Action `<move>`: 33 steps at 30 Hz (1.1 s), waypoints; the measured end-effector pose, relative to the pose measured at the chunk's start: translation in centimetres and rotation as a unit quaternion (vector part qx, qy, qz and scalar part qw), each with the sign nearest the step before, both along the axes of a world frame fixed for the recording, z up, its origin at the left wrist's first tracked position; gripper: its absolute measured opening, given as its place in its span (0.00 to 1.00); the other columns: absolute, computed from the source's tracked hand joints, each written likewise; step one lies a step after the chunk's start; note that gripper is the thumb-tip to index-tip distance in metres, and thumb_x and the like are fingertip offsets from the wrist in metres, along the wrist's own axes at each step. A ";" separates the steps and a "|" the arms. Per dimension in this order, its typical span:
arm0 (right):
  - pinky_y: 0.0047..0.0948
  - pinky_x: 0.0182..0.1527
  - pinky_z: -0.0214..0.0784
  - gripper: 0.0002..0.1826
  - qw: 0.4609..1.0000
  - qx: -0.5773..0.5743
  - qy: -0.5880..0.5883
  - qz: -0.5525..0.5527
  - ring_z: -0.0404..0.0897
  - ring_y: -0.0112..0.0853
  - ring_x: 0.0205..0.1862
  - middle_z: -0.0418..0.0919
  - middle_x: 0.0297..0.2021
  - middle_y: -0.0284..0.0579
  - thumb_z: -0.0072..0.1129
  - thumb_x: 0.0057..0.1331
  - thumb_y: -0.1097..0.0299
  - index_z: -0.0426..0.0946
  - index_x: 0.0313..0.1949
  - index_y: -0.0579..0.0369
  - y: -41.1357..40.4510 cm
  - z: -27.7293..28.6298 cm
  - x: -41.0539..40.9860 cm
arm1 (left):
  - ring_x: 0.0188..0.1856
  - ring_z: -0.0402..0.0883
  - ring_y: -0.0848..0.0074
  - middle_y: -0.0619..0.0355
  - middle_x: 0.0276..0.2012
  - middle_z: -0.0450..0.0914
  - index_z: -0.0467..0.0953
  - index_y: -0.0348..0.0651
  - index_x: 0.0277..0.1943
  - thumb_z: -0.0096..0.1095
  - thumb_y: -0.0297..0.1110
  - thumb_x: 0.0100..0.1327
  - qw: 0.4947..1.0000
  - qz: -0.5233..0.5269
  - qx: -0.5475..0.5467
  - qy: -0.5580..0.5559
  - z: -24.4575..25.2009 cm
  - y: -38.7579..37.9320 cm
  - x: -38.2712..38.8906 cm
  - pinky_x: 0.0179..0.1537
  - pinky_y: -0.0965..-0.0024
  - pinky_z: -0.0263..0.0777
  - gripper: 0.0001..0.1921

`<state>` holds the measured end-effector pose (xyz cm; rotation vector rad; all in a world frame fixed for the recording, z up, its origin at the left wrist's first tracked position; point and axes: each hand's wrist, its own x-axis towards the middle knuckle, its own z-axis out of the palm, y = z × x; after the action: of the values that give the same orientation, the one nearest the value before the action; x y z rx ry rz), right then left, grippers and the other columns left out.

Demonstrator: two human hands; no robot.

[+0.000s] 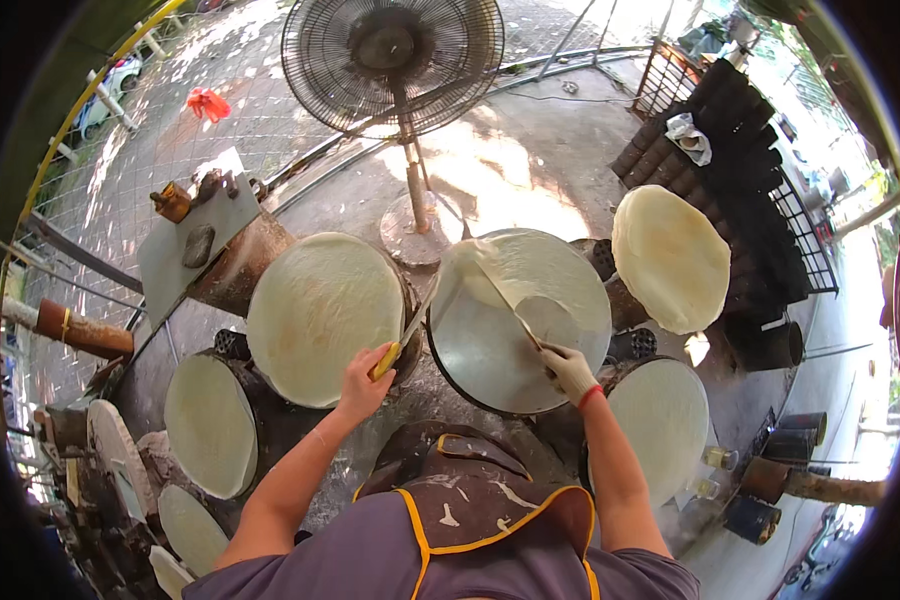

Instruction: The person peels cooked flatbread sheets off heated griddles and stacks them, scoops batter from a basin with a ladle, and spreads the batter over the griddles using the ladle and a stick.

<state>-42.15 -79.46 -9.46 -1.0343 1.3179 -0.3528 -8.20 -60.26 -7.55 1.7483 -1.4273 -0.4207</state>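
My left hand (368, 377), bare, is closed on the yellow handle of a long thin blade (418, 313). My right hand (568, 369), in a pale glove with a red band at the wrist, grips a second long blade (506, 298). Both blades reach a thin sheet of pale dough (495, 262) at the upper left of a round metal griddle (487, 356). The sheet is folded and partly lifted there, with bare metal below it. Another round griddle to the left is covered by a flat pale sheet (326, 322).
A standing fan (386, 49) is beyond the griddles. Further round sheets lie at the lower left (211, 425) and lower right (651, 427); a thicker stack (671, 259) is at the right. Dark cylinders (742, 180) are piled behind it. A side board (195, 259) holds a dark stone-like piece.
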 end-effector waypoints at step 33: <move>0.20 0.18 0.54 0.19 0.959 0.077 0.039 0.269 0.66 0.20 0.18 0.72 0.22 0.31 0.60 0.64 0.55 0.82 0.50 0.50 -6.0 -0.7 -5.4 | 0.34 0.80 0.48 0.45 0.42 0.76 0.67 0.39 0.55 0.56 0.28 0.61 0.938 0.142 0.288 -0.130 -1.5 14.4 -18.6 0.33 0.50 0.74 0.19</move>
<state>-47.53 -85.43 -10.16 -1.2312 1.0591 0.2005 -26.83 -45.84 -9.01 2.5252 -1.2693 -0.4964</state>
